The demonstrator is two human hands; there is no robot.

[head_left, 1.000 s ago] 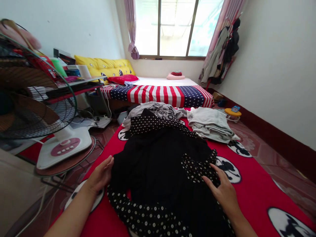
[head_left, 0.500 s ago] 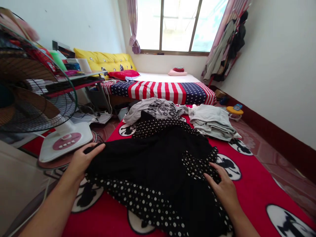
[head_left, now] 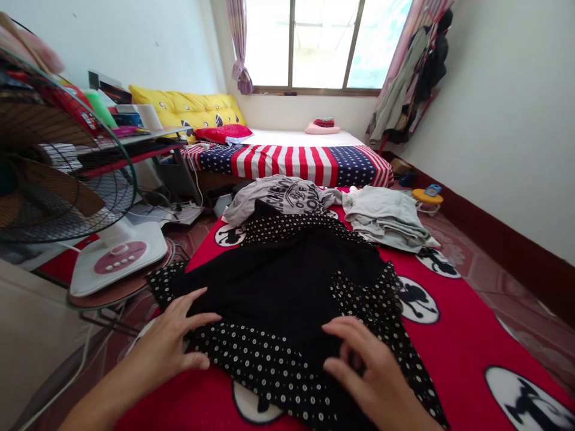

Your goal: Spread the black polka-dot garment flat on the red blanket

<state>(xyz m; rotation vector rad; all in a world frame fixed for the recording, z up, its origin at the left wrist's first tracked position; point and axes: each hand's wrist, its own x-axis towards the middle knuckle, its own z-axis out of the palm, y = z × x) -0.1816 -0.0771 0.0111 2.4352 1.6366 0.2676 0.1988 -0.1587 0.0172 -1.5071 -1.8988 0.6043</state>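
On my feed, my left hand [head_left: 162, 341] lies open on a black polka-dot garment [head_left: 278, 281], fingers spread and gripping nothing, while my right hand [head_left: 366, 371] curls over the dotted cloth; I cannot tell whether it has hold. The garment lies on a red mat [head_left: 449, 341] printed with cartoon mice, overlapping a grey T-shirt [head_left: 287, 197] whose printed lettering I cannot fully read. Beyond them is a bed with a star-and-stripe bedcover [head_left: 287, 164].

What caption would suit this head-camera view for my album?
Left hand and right hand rest on a black polka-dot garment spread on a red cartoon-print mat.
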